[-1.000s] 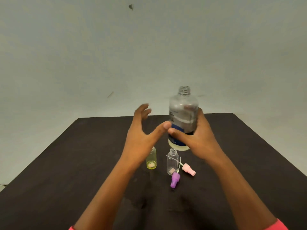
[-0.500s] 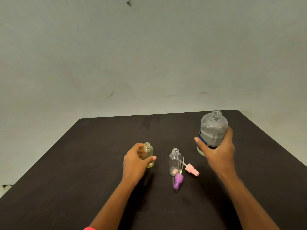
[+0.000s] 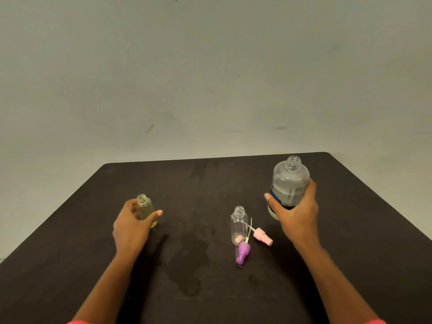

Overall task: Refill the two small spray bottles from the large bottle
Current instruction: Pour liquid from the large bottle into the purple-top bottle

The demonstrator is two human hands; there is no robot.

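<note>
Head view: a person's two forearms reach forward over a dark counter [image 3: 233, 181], with a plain wall behind it.
Wall [image 3: 210, 78]: pale grey-green, matt, with a few small scuffs and marks.
Counter: near-black, dull and slightly grainy, with rounded far corners; darker blotches mark the middle of its surface.
Large bottle [image 3: 289, 181]: clear plastic, cylindrical with rounded shoulders and a short threaded neck, uncapped. It has a blue and white label band and a pale layer low down by its base. It is upright at the right of the counter; whether its base rests on the surface cannot be told, as the hand covers it.
Right grip [image 3: 297, 218]: wrapped round the large bottle's lower half, thumb on the near left side and fingers curving round the right side.
Left grip [image 3: 131, 226]: curled round the yellow small bottle [image 3: 146, 210] at the left of the counter, fingers behind it and thumb stretched across its right side.
Yellow small bottle: translucent, yellow-tinted, rounded shoulders, open threaded neck, upright.
Clear small bottle [image 3: 239, 226]: colourless plastic of the same shape, uncapped, standing alone between the two hands, closer to the right one.
Pink spray head [image 3: 263, 236]: smooth stepped plastic, lying on its side just right of the clear small bottle, with a thin dip tube.
Purple spray head [image 3: 243, 252]: the same form, lying on its side just in front of that bottle, its pale tube running up beside it.
</note>
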